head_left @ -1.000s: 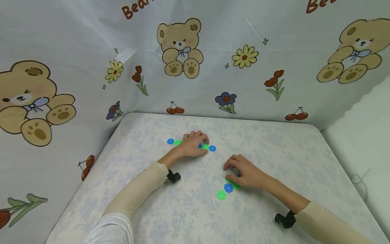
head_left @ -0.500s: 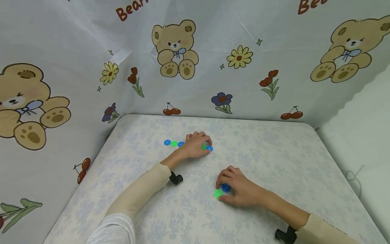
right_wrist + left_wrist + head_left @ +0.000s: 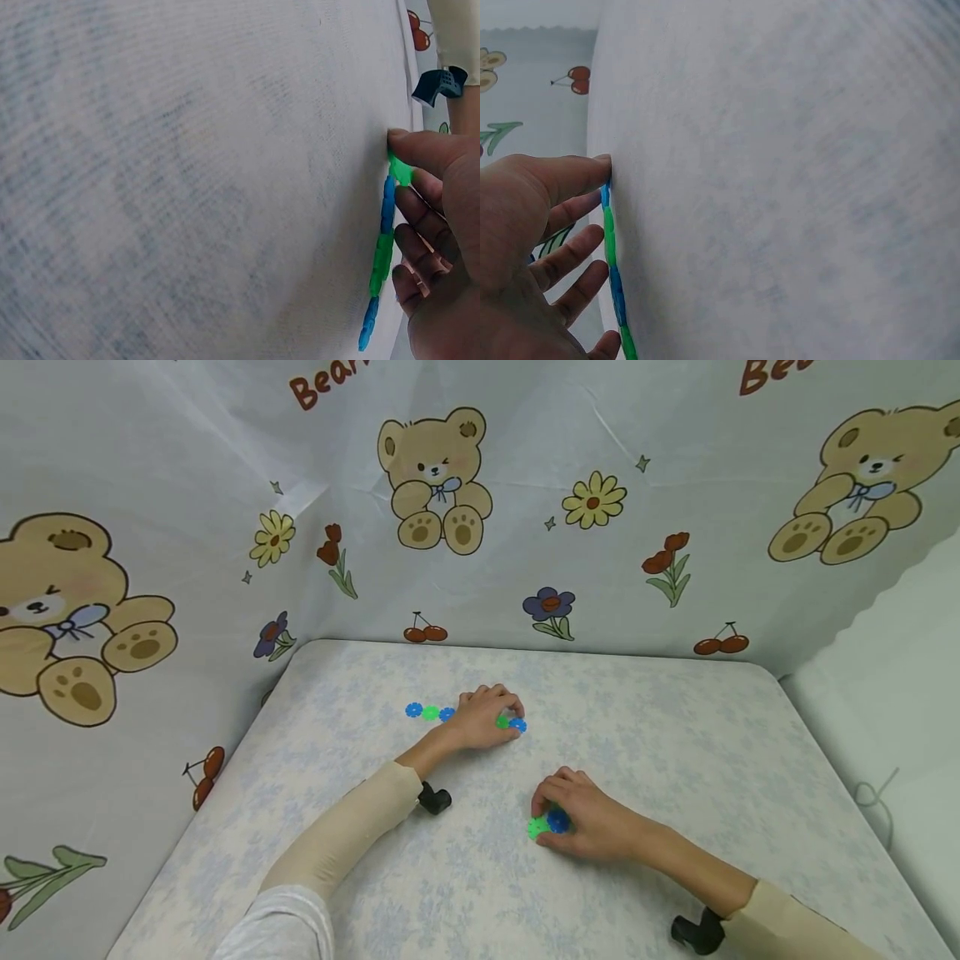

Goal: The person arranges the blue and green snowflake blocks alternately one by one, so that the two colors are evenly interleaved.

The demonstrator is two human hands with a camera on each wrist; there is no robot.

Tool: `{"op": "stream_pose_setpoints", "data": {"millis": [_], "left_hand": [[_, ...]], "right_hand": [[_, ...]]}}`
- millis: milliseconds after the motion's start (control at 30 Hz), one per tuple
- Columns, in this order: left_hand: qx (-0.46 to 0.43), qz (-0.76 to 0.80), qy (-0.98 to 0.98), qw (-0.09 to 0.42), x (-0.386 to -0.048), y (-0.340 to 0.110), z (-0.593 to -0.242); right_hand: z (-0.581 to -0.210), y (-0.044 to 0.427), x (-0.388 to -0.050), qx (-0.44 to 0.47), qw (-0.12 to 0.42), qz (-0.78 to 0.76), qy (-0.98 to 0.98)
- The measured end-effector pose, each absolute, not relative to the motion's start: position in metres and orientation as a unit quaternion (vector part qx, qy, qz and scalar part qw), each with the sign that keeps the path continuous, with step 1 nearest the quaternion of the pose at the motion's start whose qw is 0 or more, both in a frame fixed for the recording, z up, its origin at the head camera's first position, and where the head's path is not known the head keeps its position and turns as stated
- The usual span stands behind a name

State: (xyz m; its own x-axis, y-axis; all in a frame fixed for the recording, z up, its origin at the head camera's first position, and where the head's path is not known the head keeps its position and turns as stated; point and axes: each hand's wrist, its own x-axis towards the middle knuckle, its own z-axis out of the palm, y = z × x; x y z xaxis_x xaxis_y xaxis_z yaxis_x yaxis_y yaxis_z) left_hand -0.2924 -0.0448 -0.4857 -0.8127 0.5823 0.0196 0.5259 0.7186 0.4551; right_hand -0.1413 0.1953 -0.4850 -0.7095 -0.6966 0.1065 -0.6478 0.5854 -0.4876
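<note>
1. Nearest, room for moving is offered by the table (image 3: 465, 885), out to its right edge.
2. And now a green disc (image 3: 536, 828) is pinched between thumb and finger of the right hand (image 3: 592, 817), a blue disc (image 3: 558, 821) showing beside it.
3. Farther off, a second blue disc (image 3: 518, 726) is pinched by the curved left hand (image 3: 482, 720).
4. More discs (image 3: 431, 712) are lined up toward the left edge, short of the far edge.

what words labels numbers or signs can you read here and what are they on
"Bear" on the patterned cloth, head view upper left; rest cut off
"Be" on the same cloth, upper right; rest cut off
No other text readable in any view
</note>
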Motion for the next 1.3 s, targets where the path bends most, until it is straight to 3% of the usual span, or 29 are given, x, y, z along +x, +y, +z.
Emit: {"op": "stream_pose_setpoints", "data": {"millis": [367,633,1300], "left_hand": [[0.301,0.227,0.923,0.070,-0.296,-0.047,-0.488],[0.299,0.224,0.925,0.068,-0.297,-0.047,-0.491],[0.294,0.226,0.926,0.069,-0.297,-0.046,-0.490]], "right_hand": [[-0.487,0.188,-0.153,-0.326,0.032,-0.262,0.908],[-0.487,0.190,-0.168,-0.327,0.044,-0.269,0.905],[-0.490,0.196,-0.205,-0.302,0.014,-0.254,0.919]]}}
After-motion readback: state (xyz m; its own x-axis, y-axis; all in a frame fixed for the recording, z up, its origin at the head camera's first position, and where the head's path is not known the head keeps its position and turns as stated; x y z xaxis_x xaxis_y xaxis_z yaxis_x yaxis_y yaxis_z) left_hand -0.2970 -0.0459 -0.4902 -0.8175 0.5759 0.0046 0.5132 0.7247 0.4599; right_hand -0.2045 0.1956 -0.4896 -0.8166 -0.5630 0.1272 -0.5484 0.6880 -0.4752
